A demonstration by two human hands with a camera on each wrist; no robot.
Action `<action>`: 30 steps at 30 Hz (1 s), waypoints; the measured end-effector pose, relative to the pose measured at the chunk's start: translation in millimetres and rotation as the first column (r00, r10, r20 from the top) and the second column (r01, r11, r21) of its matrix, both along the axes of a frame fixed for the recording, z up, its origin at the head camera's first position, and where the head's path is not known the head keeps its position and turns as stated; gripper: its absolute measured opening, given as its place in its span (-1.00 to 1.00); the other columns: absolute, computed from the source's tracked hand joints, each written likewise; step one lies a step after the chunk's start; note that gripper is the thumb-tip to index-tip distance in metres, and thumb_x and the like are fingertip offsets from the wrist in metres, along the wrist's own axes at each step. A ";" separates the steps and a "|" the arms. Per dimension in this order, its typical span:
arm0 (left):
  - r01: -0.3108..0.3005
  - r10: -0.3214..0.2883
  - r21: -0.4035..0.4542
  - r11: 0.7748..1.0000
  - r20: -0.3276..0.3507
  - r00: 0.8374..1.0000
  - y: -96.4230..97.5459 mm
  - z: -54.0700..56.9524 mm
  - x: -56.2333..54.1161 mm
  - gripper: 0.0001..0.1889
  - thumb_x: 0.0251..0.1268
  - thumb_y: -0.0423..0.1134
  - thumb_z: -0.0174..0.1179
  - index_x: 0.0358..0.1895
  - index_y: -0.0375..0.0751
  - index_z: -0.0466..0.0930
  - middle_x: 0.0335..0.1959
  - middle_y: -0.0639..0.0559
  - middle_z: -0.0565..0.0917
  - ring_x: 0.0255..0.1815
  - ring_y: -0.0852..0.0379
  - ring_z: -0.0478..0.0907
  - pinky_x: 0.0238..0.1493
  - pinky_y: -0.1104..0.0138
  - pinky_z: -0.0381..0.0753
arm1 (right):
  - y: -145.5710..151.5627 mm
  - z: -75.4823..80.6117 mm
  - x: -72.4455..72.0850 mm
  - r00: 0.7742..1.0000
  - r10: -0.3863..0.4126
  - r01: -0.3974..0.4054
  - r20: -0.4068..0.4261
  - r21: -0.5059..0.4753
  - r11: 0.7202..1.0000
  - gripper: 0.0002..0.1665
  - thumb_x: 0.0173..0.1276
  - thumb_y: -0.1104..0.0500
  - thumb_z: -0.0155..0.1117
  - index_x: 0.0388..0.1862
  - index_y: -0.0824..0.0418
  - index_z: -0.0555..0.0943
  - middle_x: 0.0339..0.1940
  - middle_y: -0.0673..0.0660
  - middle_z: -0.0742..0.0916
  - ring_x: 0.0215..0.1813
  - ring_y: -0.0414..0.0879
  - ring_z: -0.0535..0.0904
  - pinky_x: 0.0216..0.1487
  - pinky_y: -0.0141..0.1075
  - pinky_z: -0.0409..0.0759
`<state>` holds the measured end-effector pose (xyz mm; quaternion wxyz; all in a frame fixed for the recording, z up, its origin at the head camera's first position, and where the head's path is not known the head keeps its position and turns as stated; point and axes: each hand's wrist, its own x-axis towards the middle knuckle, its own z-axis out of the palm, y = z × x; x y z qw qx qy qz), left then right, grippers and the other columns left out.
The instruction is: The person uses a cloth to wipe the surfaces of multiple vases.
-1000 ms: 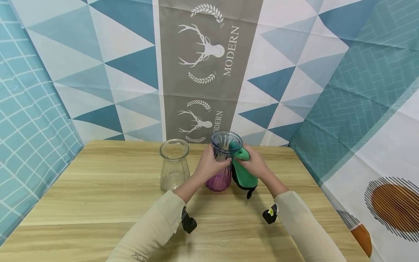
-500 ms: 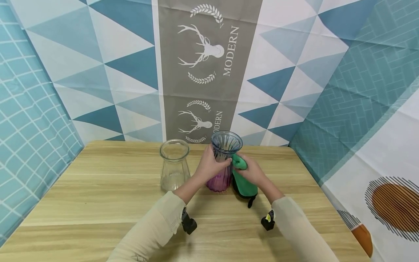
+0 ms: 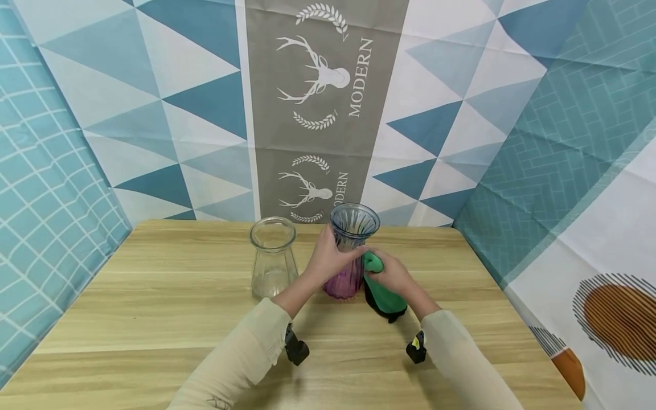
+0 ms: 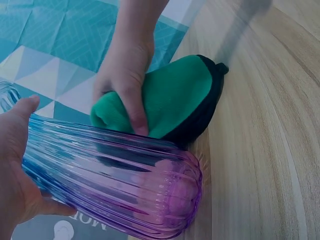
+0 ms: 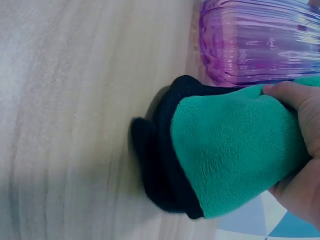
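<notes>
A ribbed glass vase [image 3: 344, 279], blue at the rim and purple at the base, stands upright on the wooden table. My left hand [image 3: 327, 257] grips it around the neck from the left. On the vase's right side, my right hand [image 3: 393, 275] holds a green cleaning cloth [image 3: 385, 297] with a black edge and a small loop, pinched near its top. In the left wrist view the cloth [image 4: 175, 95] lies along the vase wall [image 4: 125, 175], its black edge close to the table. The right wrist view shows the cloth [image 5: 230, 150] bunched under the thumb.
A clear glass vase [image 3: 273, 267] with a wide rim stands left of the purple one, near my left forearm. The wooden table [image 3: 169, 319] ends at a patterned backdrop [image 3: 205, 142]; blue tiled cloth [image 3: 51, 171] hangs on the left.
My right hand has slid down a little and nearer the vase, and the cloth's lower end has dropped toward the table. The left hand and the vase have stayed in place.
</notes>
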<state>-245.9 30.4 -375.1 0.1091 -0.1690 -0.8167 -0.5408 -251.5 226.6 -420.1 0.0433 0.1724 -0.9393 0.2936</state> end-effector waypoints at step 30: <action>-0.045 0.045 0.011 0.999 -0.014 0.999 3.2 4.3 3.0 -0.14 -0.02 -0.06 0.39 0.32 -0.28 0.13 0.18 -0.19 0.41 0.24 -0.07 0.38 0.27 0.12 0.41 | 3.2 44.7 1.3 0.997 -0.007 -0.009 -0.071 -0.216 0.976 -0.51 0.27 0.24 0.25 0.19 0.20 0.45 0.01 0.26 0.62 -0.06 0.09 0.54 -0.10 -0.06 0.54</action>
